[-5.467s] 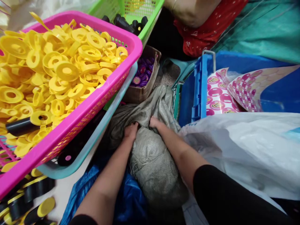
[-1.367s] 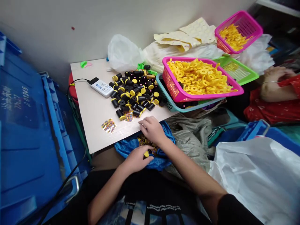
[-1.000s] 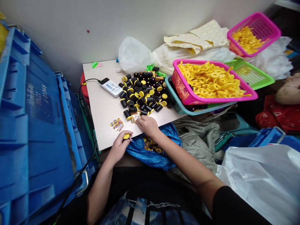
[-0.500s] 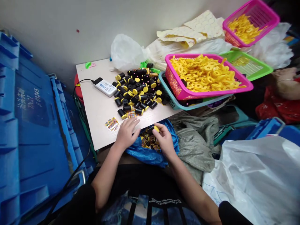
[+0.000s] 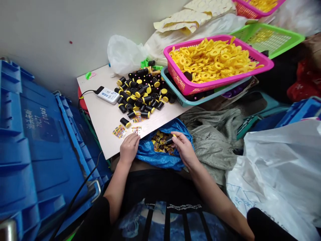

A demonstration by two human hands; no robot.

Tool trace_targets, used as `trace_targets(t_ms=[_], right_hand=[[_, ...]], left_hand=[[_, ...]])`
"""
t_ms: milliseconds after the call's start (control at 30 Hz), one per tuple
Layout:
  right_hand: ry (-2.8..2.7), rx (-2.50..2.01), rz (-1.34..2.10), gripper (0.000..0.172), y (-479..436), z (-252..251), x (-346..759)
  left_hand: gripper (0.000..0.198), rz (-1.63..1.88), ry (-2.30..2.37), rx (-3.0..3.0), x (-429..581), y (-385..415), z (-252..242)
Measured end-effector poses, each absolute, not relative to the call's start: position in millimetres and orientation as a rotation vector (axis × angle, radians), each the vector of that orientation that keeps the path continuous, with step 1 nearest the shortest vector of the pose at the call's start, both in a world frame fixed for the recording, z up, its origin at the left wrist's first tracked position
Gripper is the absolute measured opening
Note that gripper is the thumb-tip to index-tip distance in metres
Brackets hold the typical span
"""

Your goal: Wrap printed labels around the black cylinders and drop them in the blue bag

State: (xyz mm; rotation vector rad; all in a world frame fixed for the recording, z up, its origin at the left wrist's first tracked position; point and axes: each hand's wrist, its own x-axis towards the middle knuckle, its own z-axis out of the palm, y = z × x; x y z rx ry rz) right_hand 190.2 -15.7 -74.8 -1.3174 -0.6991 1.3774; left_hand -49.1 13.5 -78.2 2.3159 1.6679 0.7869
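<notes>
One yellow-capped black cylinder (image 5: 169, 140) mid-frame, pinched by right hand (image 5: 185, 149), over crinkly blue bag (image 5: 152, 159), left hand (image 5: 129, 149) touching glossy sticker (image 5: 136, 130), grip unclear

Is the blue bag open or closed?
Open: the blue bag gapes, showing black-and-yellow pieces inside. The right hand holds one.

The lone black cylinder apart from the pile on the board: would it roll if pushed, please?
Probably: the lone cylinder lies on its side on the smooth board, so a sideways push would likely roll it. It looks like stiff plastic. The right hand pinches a similar cylinder, so it is likely light.
</notes>
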Motion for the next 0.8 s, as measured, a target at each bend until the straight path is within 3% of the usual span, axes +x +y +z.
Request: trace_targets(t_ms=[267,567,700,800], right_hand=[[-0.716,-1.331,1.386,0.038,-17.7,-72.5,185.6],[-0.764,-1.305,1.447,0.034,-15.1,-69.3,176.7],[-0.814,-1.149,1.416,0.018,-8.0,-51.0,174.8],[-0.984,-1.129,1.388,0.021,6.1,-32.5,165.3]], left_hand=[[0.018,0.944,1.583,2.436,-58.6,11.8,-82.1],[0.006,1.452,1.87,1.577,-57.0,43.3,-74.2],[0.024,1.637,1.651,1.008,-49.5,42.7,-47.3],[0.033,1.669,1.512,0.959,-37.1,33.6,-31.4]])
